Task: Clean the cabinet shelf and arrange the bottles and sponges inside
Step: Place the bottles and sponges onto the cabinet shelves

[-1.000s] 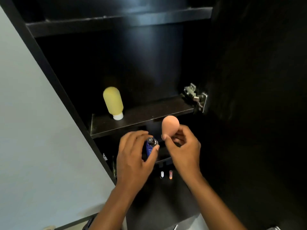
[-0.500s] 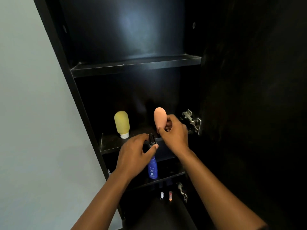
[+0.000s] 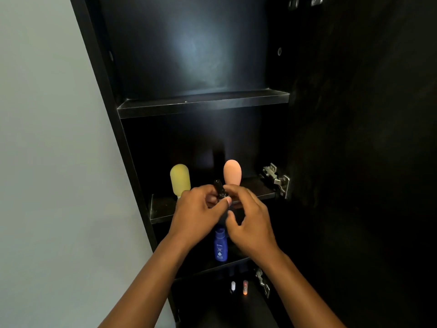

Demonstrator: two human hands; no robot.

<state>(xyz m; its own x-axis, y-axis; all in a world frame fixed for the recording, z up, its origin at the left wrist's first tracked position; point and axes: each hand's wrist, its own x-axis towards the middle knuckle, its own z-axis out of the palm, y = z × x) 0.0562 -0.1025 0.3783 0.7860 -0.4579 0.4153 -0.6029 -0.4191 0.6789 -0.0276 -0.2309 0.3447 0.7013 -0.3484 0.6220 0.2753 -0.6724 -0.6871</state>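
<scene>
My left hand (image 3: 198, 209) pinches a small dark bottle (image 3: 218, 189) with a black cap, just in front of the middle shelf (image 3: 163, 210). A pink egg-shaped sponge (image 3: 233, 172) stands on that shelf right behind the bottle. My right hand (image 3: 250, 223) hovers beside the bottle with its fingers loosely curled and nothing in it. A yellow bottle (image 3: 180, 178) stands cap-down at the shelf's left. A blue lotion bottle (image 3: 220, 247) stands on the shelf below, partly hidden by my hands.
The black cabinet's upper shelf (image 3: 203, 104) is bare. The open door (image 3: 354, 162) with metal hinges (image 3: 276, 179) fills the right side. A small white vial (image 3: 233, 286) and an orange vial (image 3: 245, 287) stand lower down. A pale wall (image 3: 47, 162) is to the left.
My right hand set the pink sponge on the middle shelf and let go of it. My left hand lifted the small dark bottle to shelf height. My view tilted upward.
</scene>
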